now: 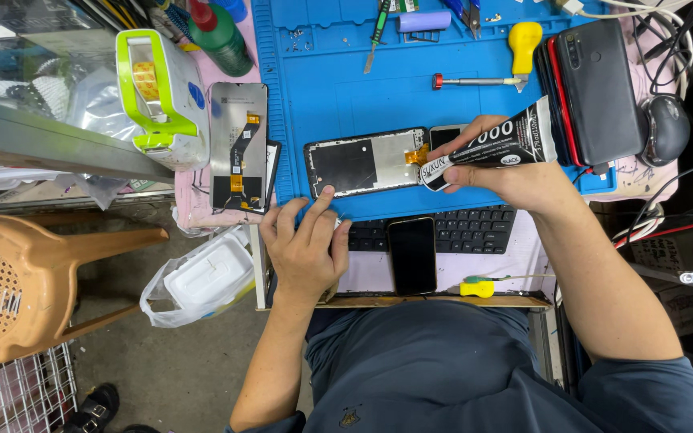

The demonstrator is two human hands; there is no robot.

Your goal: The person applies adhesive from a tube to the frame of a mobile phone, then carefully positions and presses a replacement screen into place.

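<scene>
at the front edge of the blue mat (346, 88) on the counter, the left hand (305, 248) presses fingertips on an opened phone frame (366, 162), its grip open, while the right hand (500, 164) clasps a black glue tube (495, 144) over the frame's right end.

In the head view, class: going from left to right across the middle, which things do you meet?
Tan plastic stool → white and green case → loose phone screen → left hand → phone frame → right hand holding the black glue tube → stacked phones → black mouse.

Tan plastic stool (10, 281), concrete floor (178, 369)
</scene>
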